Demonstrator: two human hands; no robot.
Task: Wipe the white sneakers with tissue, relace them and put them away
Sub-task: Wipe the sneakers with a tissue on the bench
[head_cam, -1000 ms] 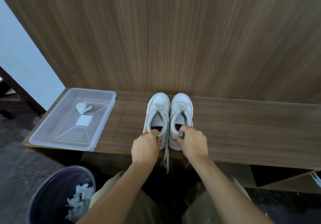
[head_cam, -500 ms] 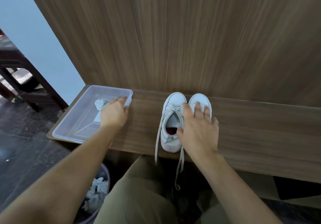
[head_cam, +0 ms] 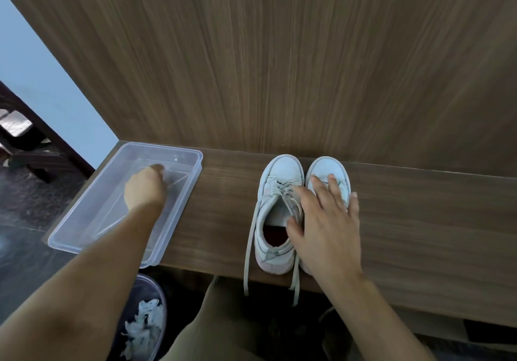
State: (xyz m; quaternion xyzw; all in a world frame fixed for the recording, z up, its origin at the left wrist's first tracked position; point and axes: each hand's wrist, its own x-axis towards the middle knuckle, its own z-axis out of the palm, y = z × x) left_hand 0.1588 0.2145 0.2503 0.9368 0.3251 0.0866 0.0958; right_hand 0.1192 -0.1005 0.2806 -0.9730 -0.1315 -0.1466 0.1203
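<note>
Two white sneakers stand side by side, toes to the wall, on a wooden bench [head_cam: 425,237]. The left sneaker [head_cam: 279,173] is uncovered, and its loose laces [head_cam: 246,265] hang over the bench's front edge. My right hand [head_cam: 327,226] lies flat with spread fingers on the right sneaker [head_cam: 328,166], hiding all but its toe; the thumb touches the left sneaker's collar. My left hand [head_cam: 144,188] reaches into a clear plastic tray [head_cam: 179,215] with fingers curled down. The tissue that lay in the tray is hidden under that hand.
A wood-panelled wall [head_cam: 279,66] rises straight behind the bench. Below the tray, on the floor, stands a dark bin [head_cam: 156,299] holding crumpled used tissues [head_cam: 145,324]. My knees are just under the bench edge. Dark furniture legs stand at the far left.
Both hands left the sneakers' heels. My left hand went to the tray and now reaches deeper into it, over the tissue. My right hand came to rest on the right sneaker.
</note>
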